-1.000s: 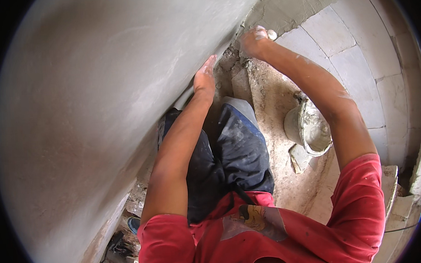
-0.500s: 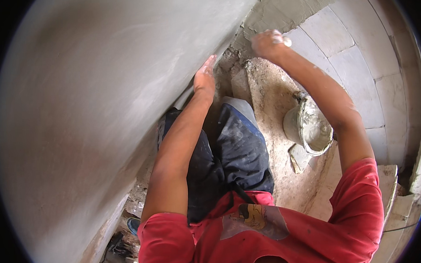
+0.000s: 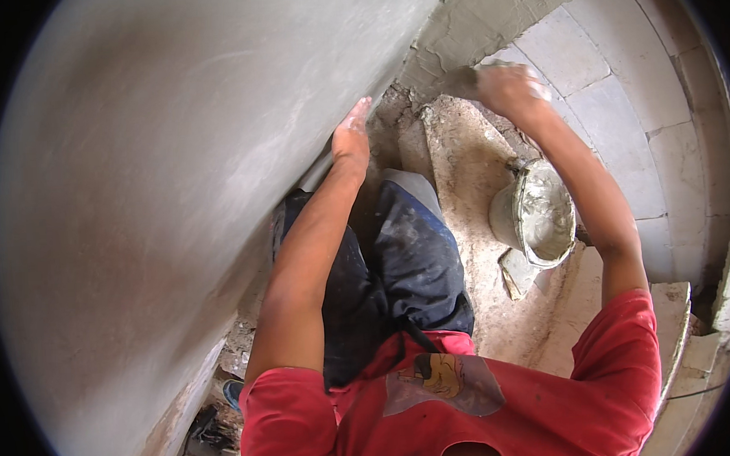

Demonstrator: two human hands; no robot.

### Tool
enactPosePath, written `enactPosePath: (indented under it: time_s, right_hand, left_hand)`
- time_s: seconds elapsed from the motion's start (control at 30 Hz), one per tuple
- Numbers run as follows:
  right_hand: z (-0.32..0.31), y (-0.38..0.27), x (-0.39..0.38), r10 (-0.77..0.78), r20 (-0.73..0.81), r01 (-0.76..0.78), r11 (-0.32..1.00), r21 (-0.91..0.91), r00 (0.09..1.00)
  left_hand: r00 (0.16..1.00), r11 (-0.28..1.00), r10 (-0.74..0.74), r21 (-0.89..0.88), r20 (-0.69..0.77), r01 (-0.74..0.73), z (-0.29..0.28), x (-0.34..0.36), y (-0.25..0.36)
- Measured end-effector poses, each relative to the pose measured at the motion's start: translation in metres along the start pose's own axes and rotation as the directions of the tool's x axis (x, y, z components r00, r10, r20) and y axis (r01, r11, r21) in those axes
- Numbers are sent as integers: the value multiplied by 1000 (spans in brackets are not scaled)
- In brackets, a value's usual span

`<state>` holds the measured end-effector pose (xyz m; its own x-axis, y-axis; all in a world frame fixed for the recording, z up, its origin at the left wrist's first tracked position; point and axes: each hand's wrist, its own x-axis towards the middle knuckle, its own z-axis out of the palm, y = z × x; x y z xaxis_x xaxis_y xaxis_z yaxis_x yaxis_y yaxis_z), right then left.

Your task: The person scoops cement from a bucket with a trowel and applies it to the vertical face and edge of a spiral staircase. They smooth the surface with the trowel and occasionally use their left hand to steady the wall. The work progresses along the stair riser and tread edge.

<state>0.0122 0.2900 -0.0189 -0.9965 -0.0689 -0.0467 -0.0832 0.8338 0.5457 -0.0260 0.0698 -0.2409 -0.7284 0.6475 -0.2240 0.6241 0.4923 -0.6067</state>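
Note:
My left hand (image 3: 351,135) rests against the lower edge of the smooth grey wall (image 3: 198,137), its fingers stretched out and pale with plaster. Nothing shows in it. My right hand (image 3: 510,90) is closed round a trowel, blurred by motion. The trowel's grey blade (image 3: 456,84) points left from the fist, at the lower border of the wet grey plaster (image 3: 470,24) on the block wall. Most of its handle is hidden by my fingers. Below my right forearm stands a bucket (image 3: 545,216) coated with plaster, with wet grey mix inside.
Bare pale blocks (image 3: 614,144) curve round the right side. Beside the bucket lies a flat, plaster-stained piece (image 3: 518,272) on the rough dusty ledge (image 3: 468,158). My knees (image 3: 410,234) are between the left wall and that ledge. Rubble and dark items (image 3: 211,430) lie at lower left.
My right hand has moved right and slightly down, and the trowel blade now shows to its left. My left hand stays nearly in the same place on the wall.

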Motion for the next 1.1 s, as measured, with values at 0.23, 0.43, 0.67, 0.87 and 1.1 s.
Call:
enactPosePath:
  time_s: [0.23,0.43,0.67,0.87,1.1]
  right_hand:
    - [-81,71,-165,416,-57,-419,907,-47,908]
    - [-57,104,-268,577,86,-572,817,-71,813]
    - [-4,93,-324,622,269,-596,783,-180,736]
    - [31,73,-311,556,515,-610,789,-78,653]
    - [59,53,-309,511,492,-591,807,9,705]
  left_hand:
    - [996,990,-85,-111,10,86,8,15,13]
    - [994,972,-100,-211,36,105,9,24,24]
    - [993,928,-118,-357,-4,109,9,33,27]
    - [993,917,-119,-382,10,113,4,27,18]
    - [994,913,-97,-392,55,111,-6,22,12]
